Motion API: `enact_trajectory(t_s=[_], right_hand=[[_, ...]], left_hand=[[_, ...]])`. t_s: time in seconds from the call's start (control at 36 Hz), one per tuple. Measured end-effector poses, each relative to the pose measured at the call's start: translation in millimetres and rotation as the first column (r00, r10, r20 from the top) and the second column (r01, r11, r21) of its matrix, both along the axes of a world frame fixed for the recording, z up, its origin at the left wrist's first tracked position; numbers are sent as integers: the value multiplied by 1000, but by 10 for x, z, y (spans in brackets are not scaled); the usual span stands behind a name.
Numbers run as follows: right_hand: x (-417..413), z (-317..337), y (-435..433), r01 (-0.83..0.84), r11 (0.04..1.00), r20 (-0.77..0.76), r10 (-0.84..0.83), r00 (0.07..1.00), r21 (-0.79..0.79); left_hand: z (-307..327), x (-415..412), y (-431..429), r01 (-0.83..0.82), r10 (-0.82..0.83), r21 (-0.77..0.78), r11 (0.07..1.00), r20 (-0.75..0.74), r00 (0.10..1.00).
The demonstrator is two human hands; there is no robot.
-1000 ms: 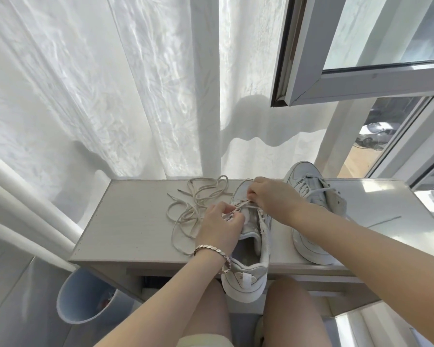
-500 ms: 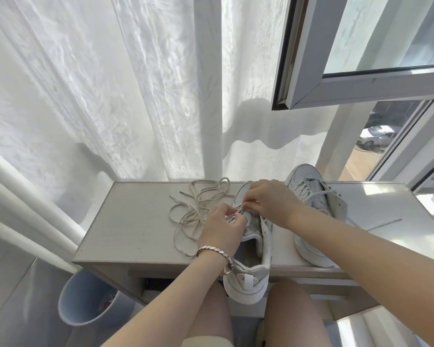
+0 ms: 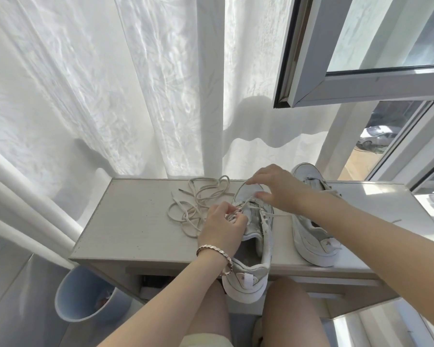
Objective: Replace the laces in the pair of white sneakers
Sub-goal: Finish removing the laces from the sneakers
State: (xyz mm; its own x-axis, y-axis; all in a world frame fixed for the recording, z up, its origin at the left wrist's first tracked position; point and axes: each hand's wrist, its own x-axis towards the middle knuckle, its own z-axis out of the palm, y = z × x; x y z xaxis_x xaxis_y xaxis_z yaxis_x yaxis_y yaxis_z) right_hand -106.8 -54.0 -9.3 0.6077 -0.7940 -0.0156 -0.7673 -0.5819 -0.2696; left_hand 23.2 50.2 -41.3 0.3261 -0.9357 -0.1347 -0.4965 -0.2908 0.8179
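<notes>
The near sneaker [image 3: 259,237] overhangs the table [image 3: 135,221] at its near edge, heel toward you. Your left hand [image 3: 223,226] pinches its lace [image 3: 276,214] at the eyelets, hiding them. Your right hand [image 3: 278,190] has risen toward the toe; its grip cannot be told.

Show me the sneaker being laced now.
The middle sneaker, heel overhanging the table: left hand and right hand are at its lace. The other sneaker stands farther right.

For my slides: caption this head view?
Left hand pinches a lace on the near white sneaker; right hand over its toe.
</notes>
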Motion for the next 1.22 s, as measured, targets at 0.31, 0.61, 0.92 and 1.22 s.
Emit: enact_trajectory(t_s=[0.31,0.61,0.92,1.22], right_hand=[[176,-93,164,-154,981,-152,135,979,-121],[-295,-42,-242,333,881,-320,-439,840,-335],[211,-97,98,-120,991,-16,121,993,60],[-177,63,-281,189,952,-216,-242,946,-242]], left_hand=[[-14,-9,1,-8,8,3,1000,2,1000],[-19,-5,-5,10,-10,-4,1000,26,1000],[-13,-1,-7,9,-9,3,1000,5,1000],[-19,1,16,21,-21,2,1000,23,1000]])
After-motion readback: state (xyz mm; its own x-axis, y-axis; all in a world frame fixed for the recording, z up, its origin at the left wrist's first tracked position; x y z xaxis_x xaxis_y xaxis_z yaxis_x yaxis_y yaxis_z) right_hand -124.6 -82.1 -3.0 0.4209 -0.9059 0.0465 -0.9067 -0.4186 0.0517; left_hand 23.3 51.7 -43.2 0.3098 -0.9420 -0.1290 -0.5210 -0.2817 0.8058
